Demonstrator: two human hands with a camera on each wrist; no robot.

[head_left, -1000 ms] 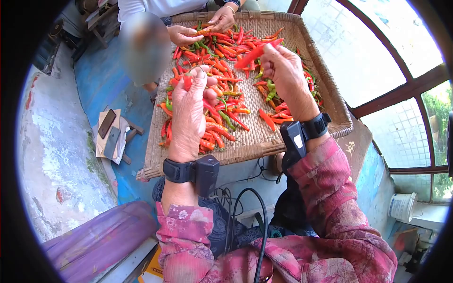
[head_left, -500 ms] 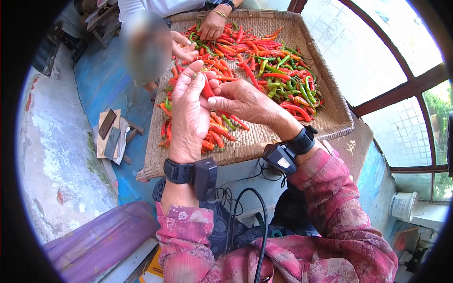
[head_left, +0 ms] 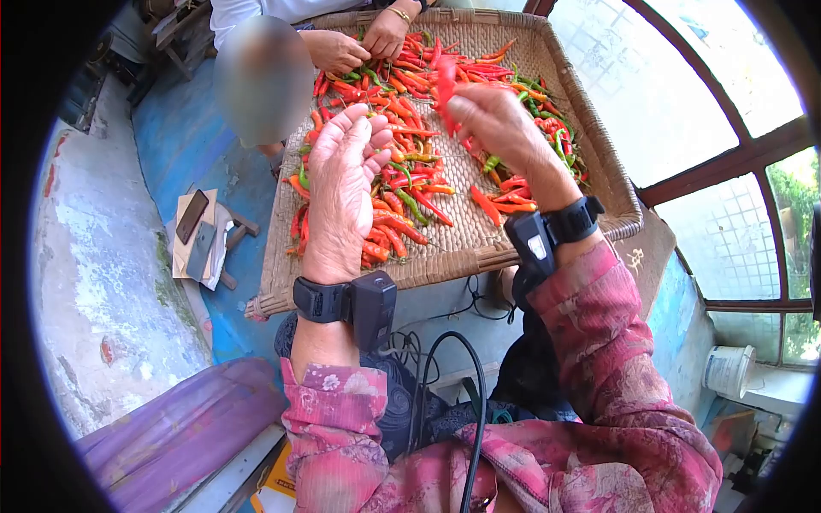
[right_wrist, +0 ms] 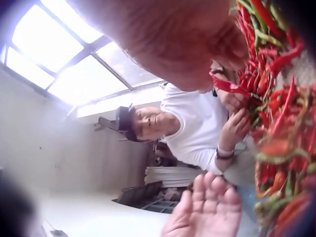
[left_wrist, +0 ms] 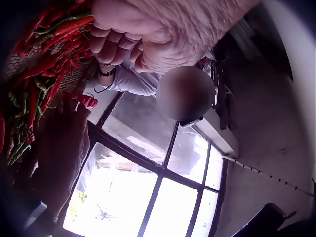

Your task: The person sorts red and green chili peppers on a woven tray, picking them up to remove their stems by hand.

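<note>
Pinching a red chili in my right hand above the woven tray, left hand spread and holding nothing.
I saw its fingers curled round the chili over the tray's far half, above the heap of chilies; the left hand stood raised over the near left part, apart from the right. Another person's hands touched the heap at the far edge. Blue floor lay beneath, two phones left of the tray, a window to the right.

A woven tray carries red, orange and green chillies, heaped from 9 to 2 o'clock; 5 o'clock lies bare.
</note>
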